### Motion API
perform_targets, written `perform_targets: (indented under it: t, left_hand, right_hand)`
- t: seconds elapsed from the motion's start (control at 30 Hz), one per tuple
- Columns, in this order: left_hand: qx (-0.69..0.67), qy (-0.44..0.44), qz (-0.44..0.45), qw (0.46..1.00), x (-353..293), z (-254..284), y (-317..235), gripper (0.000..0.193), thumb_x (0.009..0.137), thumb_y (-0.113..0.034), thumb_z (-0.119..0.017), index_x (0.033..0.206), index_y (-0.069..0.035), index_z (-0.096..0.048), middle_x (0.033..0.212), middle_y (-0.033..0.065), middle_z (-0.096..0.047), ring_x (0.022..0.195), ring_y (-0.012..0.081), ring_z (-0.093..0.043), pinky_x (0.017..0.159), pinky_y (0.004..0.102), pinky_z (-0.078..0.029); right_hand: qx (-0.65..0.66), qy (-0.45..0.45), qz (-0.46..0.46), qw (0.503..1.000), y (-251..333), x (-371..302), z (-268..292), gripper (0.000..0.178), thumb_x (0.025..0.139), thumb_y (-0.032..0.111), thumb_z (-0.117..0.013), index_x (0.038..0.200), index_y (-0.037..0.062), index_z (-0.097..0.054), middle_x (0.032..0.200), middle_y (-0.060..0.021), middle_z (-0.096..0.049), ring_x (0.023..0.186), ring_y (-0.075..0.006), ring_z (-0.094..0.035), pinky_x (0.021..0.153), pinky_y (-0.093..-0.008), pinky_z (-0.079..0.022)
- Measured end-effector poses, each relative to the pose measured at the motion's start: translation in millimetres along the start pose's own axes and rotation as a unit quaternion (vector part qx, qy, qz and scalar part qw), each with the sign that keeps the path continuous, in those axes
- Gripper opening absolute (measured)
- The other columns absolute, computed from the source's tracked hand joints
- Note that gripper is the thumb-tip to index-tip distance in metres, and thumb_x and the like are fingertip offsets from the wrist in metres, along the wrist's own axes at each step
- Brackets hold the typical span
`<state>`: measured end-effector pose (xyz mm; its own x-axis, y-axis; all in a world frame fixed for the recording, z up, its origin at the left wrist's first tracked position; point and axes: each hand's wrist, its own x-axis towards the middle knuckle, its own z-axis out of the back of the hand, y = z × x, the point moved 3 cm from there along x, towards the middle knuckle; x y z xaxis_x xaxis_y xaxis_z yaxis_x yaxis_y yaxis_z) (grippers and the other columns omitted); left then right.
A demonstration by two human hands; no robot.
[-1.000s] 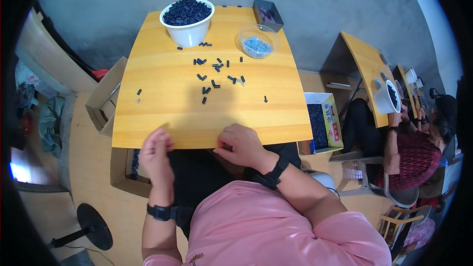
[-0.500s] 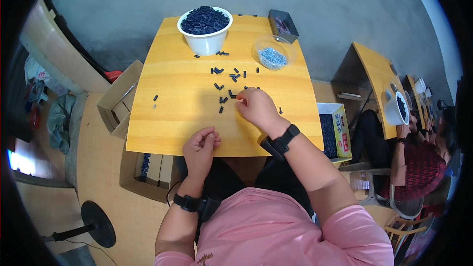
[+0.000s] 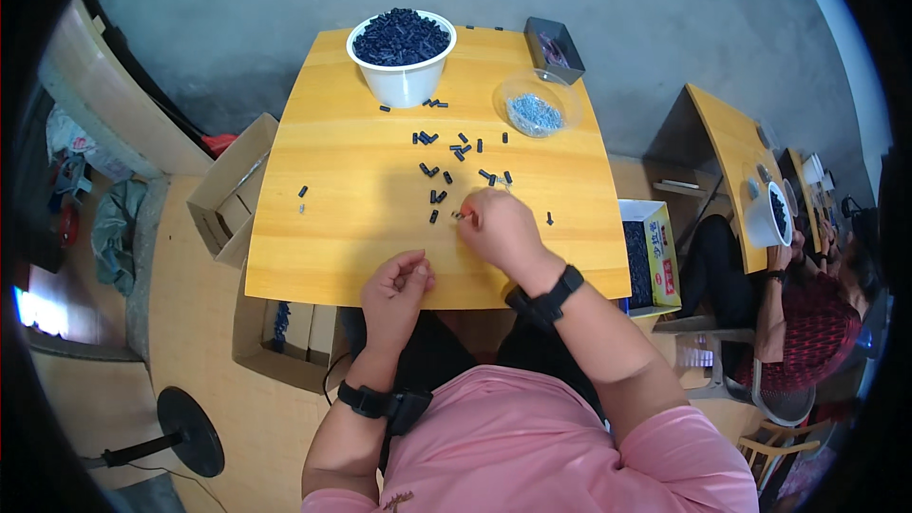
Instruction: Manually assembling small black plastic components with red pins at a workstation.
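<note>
My right hand [image 3: 502,233] is closed in a pinch low over the middle of the table. A small piece shows at its fingertips, too small to name. Around it lie short black cylindrical pieces [image 3: 433,217], several of them loose on the wood. Just beyond that hand are a few tiny silvery bits [image 3: 503,181]. My left hand [image 3: 394,291] hovers by the table's near edge with curled fingers, thumb against the index finger; whatever they may hold is hidden.
A white bucket [image 3: 404,87] heaped with black pieces stands at the back. Right of it are a clear bowl [image 3: 568,106] of small silvery-blue parts and a dark tray [image 3: 570,68]. Cardboard boxes [image 3: 249,337] flank the yellow wooden table [image 3: 313,256]. At right, another person [image 3: 807,337] sits working.
My right hand has come nearer to me, uncovering black pieces and silvery bits, and a small piece now shows at its fingertips. My left hand has shifted slightly right.
</note>
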<state>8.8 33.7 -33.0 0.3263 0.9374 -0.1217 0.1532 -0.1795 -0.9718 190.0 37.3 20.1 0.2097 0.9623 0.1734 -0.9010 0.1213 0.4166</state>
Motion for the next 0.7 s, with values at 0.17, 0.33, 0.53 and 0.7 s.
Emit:
perform_targets:
  t: [0.17, 0.33, 0.53, 0.7]
  left_hand:
    - [-0.008, 0.026, 0.014, 1.0, -3.9, -16.0, -16.6, 0.022, 0.088, -0.009, -0.061, 0.107, 0.002, -0.061, 0.094, 0.0074, -0.064, 0.08, 0.0118, -0.062, 0.072, 0.023, -0.052]
    - [-0.063, 0.044, 0.078, 0.994, -11.2, -24.2, -14.8, 0.02, 0.089, -0.01, -0.061, 0.103, 0.004, -0.062, 0.092, 0.0093, -0.065, 0.079, 0.013, -0.062, 0.072, 0.0238, -0.053]
    - [-0.116, 0.064, 0.094, 0.987, -15.5, -28.0, -9.4, 0.02, 0.09, -0.012, -0.058, 0.102, 0.003, -0.063, 0.091, 0.0092, -0.065, 0.079, 0.0131, -0.063, 0.071, 0.024, -0.053]
    - [-0.089, 0.082, 0.118, 0.986, -22.0, -27.1, -11.4, 0.02, 0.091, -0.012, -0.058, 0.105, 0.001, -0.063, 0.092, 0.0073, -0.066, 0.079, 0.0116, -0.062, 0.07, 0.0224, -0.051]
  right_hand:
    - [0.185, -0.022, 0.069, 0.98, 28.8, -45.4, 8.4, 0.011, 0.073, 0.013, -0.063, 0.076, 0.0029, -0.06, 0.072, -0.0134, -0.058, 0.073, -0.0317, -0.058, 0.063, -0.0405, -0.047]
    - [0.194, -0.067, 0.088, 0.975, 24.9, -64.4, 10.3, 0.013, 0.073, 0.013, -0.066, 0.081, 0.0044, -0.06, 0.073, -0.0108, -0.058, 0.069, -0.0287, -0.059, 0.061, -0.0368, -0.047]
    - [0.223, -0.042, 0.106, 0.968, 17.2, -73.0, 10.1, 0.012, 0.074, 0.014, -0.065, 0.081, 0.0052, -0.06, 0.075, -0.0107, -0.058, 0.072, -0.0295, -0.058, 0.063, -0.0376, -0.047]
    - [0.217, -0.043, 0.13, 0.966, 18.6, -78.8, 13.4, 0.013, 0.075, 0.015, -0.066, 0.081, 0.0057, -0.059, 0.075, -0.011, -0.057, 0.074, -0.0303, -0.057, 0.063, -0.0386, -0.047]
